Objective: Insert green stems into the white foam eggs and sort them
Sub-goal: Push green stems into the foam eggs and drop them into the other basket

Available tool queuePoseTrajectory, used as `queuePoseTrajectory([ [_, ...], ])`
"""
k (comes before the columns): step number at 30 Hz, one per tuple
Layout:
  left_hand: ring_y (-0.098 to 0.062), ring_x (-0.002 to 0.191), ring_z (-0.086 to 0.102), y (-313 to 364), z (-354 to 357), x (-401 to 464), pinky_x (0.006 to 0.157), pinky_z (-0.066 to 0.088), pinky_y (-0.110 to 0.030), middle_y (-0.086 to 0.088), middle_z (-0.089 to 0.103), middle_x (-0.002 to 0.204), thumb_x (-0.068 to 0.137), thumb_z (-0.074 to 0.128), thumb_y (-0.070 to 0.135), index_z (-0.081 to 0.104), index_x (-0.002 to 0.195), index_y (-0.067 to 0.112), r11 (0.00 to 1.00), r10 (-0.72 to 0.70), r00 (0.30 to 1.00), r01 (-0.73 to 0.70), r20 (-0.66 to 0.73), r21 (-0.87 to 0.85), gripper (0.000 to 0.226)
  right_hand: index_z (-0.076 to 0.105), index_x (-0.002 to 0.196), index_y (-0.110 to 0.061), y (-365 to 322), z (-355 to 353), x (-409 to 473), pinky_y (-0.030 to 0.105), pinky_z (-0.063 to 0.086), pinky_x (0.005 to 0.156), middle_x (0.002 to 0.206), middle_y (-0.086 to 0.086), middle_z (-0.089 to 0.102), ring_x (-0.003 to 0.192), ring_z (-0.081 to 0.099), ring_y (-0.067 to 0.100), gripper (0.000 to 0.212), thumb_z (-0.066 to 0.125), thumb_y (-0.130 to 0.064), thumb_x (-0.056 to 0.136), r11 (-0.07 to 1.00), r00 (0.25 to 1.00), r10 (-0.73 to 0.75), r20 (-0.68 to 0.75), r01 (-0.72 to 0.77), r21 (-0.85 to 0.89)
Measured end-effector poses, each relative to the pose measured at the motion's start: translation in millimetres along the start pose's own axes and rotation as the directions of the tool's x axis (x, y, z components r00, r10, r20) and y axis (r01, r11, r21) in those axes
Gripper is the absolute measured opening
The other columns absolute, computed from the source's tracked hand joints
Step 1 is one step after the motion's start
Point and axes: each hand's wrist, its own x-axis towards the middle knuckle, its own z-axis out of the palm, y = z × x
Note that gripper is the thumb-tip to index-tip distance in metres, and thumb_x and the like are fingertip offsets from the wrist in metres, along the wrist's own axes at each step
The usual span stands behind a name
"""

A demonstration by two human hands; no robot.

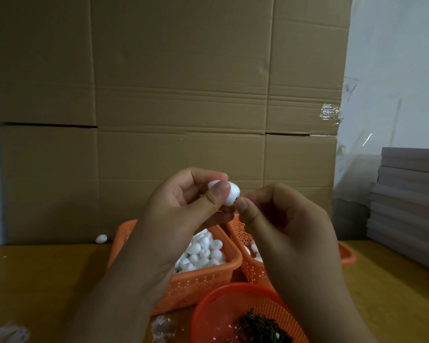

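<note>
My left hand (183,206) holds a white foam egg (232,193) between thumb and fingers, raised above the baskets. My right hand (278,219) pinches a small green stem (237,199) whose tip meets the egg's lower end; most of the stem is hidden by the fingertips. Below, an orange basket (208,280) is filled with several white foam eggs (203,253). A second orange basket (250,268) to its right also holds eggs, mostly hidden by my right wrist. A round orange basket (221,310) at the front holds a pile of green stems (260,328).
A loose foam egg (101,238) lies at the table's back left by the cardboard wall (171,95). Grey flat boxes (409,194) are stacked at the right. Foam scraps (164,326) lie on the wooden table (47,280).
</note>
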Motion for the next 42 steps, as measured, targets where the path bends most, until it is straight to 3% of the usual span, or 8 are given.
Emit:
queuePoseTrajectory([
  [9,-0.014,0.080,0.073,1.9,-2.4,0.2,0.065,0.055,-0.019,-0.003,0.076,0.091,0.064,0.071,0.037,0.074,0.082,0.025,0.996,-0.008,1.000,0.006,0.019,0.094,0.022,0.061,0.070,-0.032,1.4,-4.2,1.9,0.014,0.046,0.059,0.074,-0.013,0.065,0.068,0.061,0.005,0.012,0.065,-0.032,0.081,0.999,0.999,0.002,0.036,0.000,-0.049],
  [13,-0.017,0.094,0.073,-0.2,-0.3,-0.3,0.076,0.057,-0.025,-0.002,0.075,0.099,0.076,0.079,0.034,0.075,0.091,0.028,0.998,-0.024,0.998,0.020,0.054,0.066,0.017,0.064,0.070,-0.029,0.5,-4.3,5.8,0.011,0.047,0.059,0.066,-0.016,0.067,0.064,0.063,0.000,0.009,0.064,-0.035,0.076,0.988,0.994,0.078,0.081,-0.088,0.127],
  [16,-0.022,0.105,0.070,1.6,-6.5,1.1,0.088,0.056,-0.031,-0.005,0.074,0.109,0.069,0.073,0.031,0.073,0.106,0.027,0.997,-0.079,0.989,0.080,0.128,-0.005,0.037,0.068,0.072,-0.024,0.3,-4.1,6.6,0.013,0.051,0.060,0.066,-0.010,0.070,0.061,0.065,0.001,0.018,0.062,-0.040,0.069,0.937,0.981,0.170,0.093,-0.190,0.293],
  [22,-0.013,0.096,0.072,4.3,-12.3,2.5,0.078,0.057,-0.023,0.003,0.076,0.102,0.064,0.074,0.038,0.073,0.100,0.029,0.985,-0.007,0.997,-0.006,0.076,0.171,0.037,0.073,0.079,-0.023,5.5,-3.7,7.1,0.016,0.053,0.064,0.072,-0.007,0.073,0.065,0.068,0.004,0.010,0.065,-0.026,0.083,0.922,0.953,0.231,0.194,-0.278,0.270],
  [29,-0.002,0.080,0.066,-4.9,-9.3,4.0,0.067,0.050,-0.015,0.017,0.070,0.085,0.061,0.066,0.062,0.055,0.087,0.039,0.779,0.213,0.977,-0.157,-0.021,0.607,0.037,0.070,0.088,-0.027,10.1,-3.7,8.3,0.010,0.050,0.066,0.080,-0.012,0.072,0.076,0.067,0.001,0.010,0.060,-0.026,0.087,0.915,0.958,0.260,0.118,-0.284,0.288],
  [32,-0.001,0.078,0.063,-8.1,-7.7,2.4,0.062,0.052,-0.019,0.020,0.066,0.085,0.073,0.064,0.067,0.054,0.087,0.039,0.618,0.291,0.956,-0.207,0.024,0.758,0.033,0.070,0.086,-0.031,6.8,-4.9,9.0,0.008,0.049,0.068,0.079,-0.014,0.072,0.078,0.066,-0.001,0.028,0.057,-0.050,0.072,0.904,0.945,0.265,0.191,-0.312,0.291],
  [36,-0.004,0.084,0.060,-8.4,-3.8,1.3,0.065,0.051,-0.024,0.020,0.060,0.089,0.081,0.061,0.052,0.055,0.092,0.043,0.475,0.352,0.922,-0.322,0.159,0.819,0.015,0.072,0.086,-0.027,8.9,-4.8,9.4,0.012,0.053,0.069,0.080,-0.009,0.073,0.076,0.068,0.002,0.038,0.059,-0.056,0.064,0.881,0.923,0.317,0.217,-0.371,0.292],
  [42,0.000,0.092,0.056,-11.8,-2.9,0.4,0.077,0.046,-0.017,0.028,0.055,0.104,0.079,0.066,0.052,0.051,0.102,0.048,0.494,0.277,0.939,-0.323,0.206,0.807,0.028,0.074,0.077,-0.022,15.3,-11.2,11.7,0.011,0.051,0.059,0.074,-0.002,0.073,0.069,0.069,0.006,0.016,0.062,-0.028,0.086,0.844,0.916,0.376,0.139,-0.401,0.358],
])
